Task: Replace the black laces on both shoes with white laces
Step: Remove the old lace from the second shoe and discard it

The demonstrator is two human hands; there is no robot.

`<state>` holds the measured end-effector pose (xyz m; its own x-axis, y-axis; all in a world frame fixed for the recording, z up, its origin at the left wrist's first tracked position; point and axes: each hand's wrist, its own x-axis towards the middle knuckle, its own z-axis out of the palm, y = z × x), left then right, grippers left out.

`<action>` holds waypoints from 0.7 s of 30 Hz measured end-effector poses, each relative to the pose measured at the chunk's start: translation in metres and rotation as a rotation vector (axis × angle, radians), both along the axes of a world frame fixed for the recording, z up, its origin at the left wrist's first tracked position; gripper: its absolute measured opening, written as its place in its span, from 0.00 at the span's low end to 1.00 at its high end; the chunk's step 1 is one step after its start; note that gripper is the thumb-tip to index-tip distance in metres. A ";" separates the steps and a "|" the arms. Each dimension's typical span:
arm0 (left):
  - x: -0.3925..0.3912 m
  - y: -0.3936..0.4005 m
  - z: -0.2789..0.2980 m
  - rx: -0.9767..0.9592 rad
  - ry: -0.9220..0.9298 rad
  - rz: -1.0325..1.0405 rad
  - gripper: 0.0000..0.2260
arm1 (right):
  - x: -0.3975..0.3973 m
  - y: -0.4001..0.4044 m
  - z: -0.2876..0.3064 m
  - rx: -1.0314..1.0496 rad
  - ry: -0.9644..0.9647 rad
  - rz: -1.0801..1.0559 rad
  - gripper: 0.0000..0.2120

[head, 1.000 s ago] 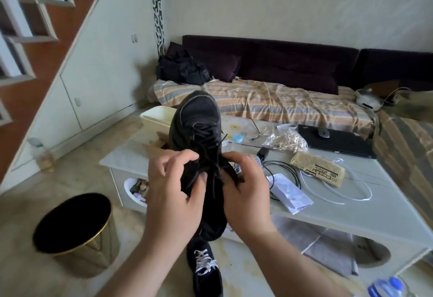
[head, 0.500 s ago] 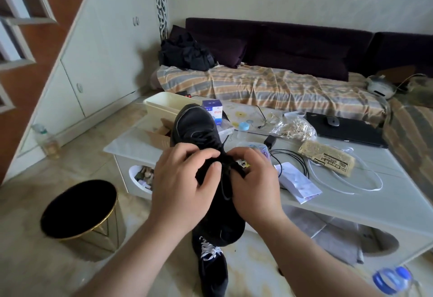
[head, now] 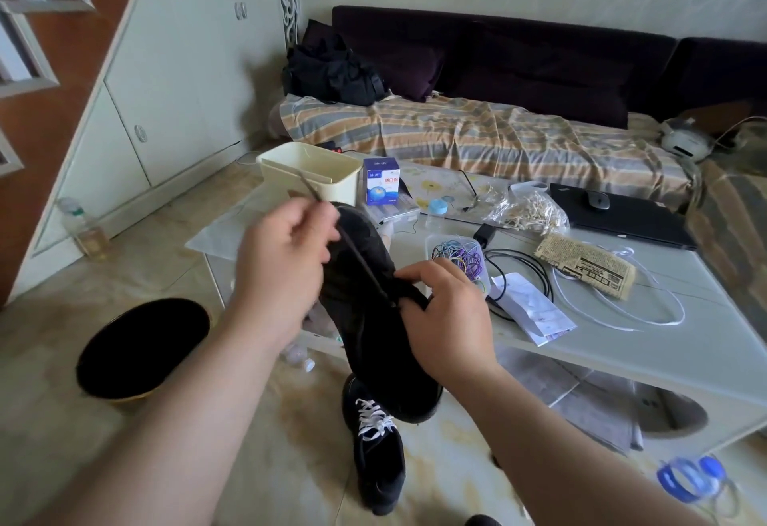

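I hold a black shoe (head: 375,334) in the air, toe pointing away from me, in front of the low table. My right hand (head: 446,313) grips the shoe at its tongue and eyelets. My left hand (head: 286,264) pinches a black lace (head: 365,264), which runs taut from the eyelets up past my fingers. A second black shoe (head: 377,455) with white laces lies on the floor below. A loose white lace (head: 622,309) lies looped on the table at the right.
The white low table (head: 705,343) carries a cream bin (head: 309,172), a small blue-and-white box (head: 382,181), black cables (head: 523,272), a tub of coloured bands (head: 458,255), papers and a laptop (head: 622,214). A black wastebasket (head: 141,349) stands at the left. A striped sofa (head: 477,139) is behind.
My left hand has left the eyelets and moved up and to the left, drawing a length of black lace out taut. My right hand stays on the shoe. The view has tilted down.
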<state>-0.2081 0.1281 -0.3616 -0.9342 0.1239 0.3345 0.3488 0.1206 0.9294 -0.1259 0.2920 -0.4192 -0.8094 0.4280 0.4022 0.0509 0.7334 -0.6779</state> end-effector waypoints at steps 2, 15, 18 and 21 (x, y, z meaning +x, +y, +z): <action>-0.015 -0.015 0.012 0.375 -0.192 0.078 0.13 | 0.000 0.002 -0.002 -0.039 -0.057 -0.007 0.14; 0.015 0.005 -0.040 -0.538 0.139 -0.145 0.11 | -0.012 0.000 -0.003 -0.350 -0.060 -0.056 0.08; 0.018 0.008 -0.041 -0.519 0.228 -0.083 0.04 | -0.011 0.000 -0.005 -0.317 -0.089 -0.047 0.09; 0.015 0.008 -0.036 -0.235 -0.067 -0.198 0.10 | -0.012 0.004 -0.010 -0.348 -0.102 -0.059 0.06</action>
